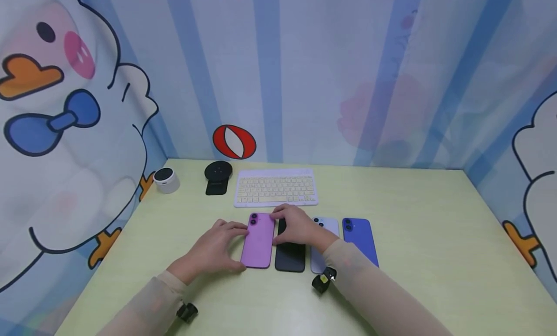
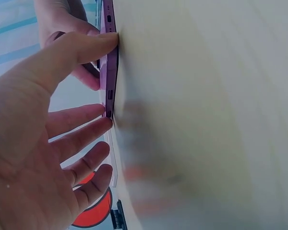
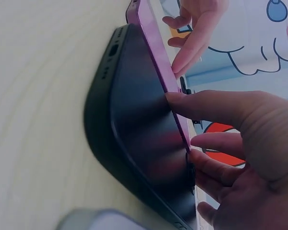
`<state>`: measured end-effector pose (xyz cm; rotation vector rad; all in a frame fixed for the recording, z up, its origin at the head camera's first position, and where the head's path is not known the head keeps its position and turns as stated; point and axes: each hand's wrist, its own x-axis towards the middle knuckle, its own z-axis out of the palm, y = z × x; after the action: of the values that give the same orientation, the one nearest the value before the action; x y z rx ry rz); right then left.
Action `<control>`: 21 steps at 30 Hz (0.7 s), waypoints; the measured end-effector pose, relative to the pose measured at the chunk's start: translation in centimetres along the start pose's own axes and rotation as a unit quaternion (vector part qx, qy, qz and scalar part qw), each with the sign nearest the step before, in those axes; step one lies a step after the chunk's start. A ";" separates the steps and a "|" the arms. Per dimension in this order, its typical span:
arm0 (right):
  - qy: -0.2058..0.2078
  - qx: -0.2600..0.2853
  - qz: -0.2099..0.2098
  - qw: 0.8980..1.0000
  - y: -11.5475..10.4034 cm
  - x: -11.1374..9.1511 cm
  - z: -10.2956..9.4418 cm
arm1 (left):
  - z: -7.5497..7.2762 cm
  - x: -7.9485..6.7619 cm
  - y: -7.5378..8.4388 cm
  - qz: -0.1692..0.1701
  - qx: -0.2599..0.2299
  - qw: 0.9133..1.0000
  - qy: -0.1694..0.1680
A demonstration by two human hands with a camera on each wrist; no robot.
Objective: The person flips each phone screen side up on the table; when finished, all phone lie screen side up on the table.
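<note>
Striped blue fabric (image 1: 304, 60) backs a pale bench (image 1: 435, 229). On it, one pink phone (image 1: 257, 246) lies just left of a dark phone (image 1: 290, 259), nearer than the keyboard (image 1: 276, 187). Person's left grip (image 1: 213, 251): spread wide, touching the pink phone's left edge and lower corner. Right grip (image 1: 298, 227): parted, touching its right edge

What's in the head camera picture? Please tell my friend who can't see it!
A left hand and a right hand touch opposite sides of a pink phone lying on a pale table. To its right lie a black phone, a pale purple phone and a blue phone, with a keyboard farther back.
</note>
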<state>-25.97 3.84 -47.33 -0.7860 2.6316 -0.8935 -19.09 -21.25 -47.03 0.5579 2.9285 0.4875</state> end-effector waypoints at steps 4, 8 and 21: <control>0.014 0.018 0.007 1.000 -0.1 0.0 0.2 | -0.1 0.1 -0.1 -0.003 -0.002 1.000 -0.008; 0.031 0.029 0.008 0.999 -0.1 0.0 0.4 | -0.2 0.1 -0.3 0.000 -0.010 1.000 -0.009; 0.065 0.066 -0.008 0.996 -0.2 -0.2 0.4 | -0.2 0.2 -0.4 0.000 -0.070 0.997 -0.018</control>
<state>-25.53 3.62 -47.56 -0.7399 2.6456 -1.1465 -19.43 -21.57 -46.93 0.5416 2.8324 0.6702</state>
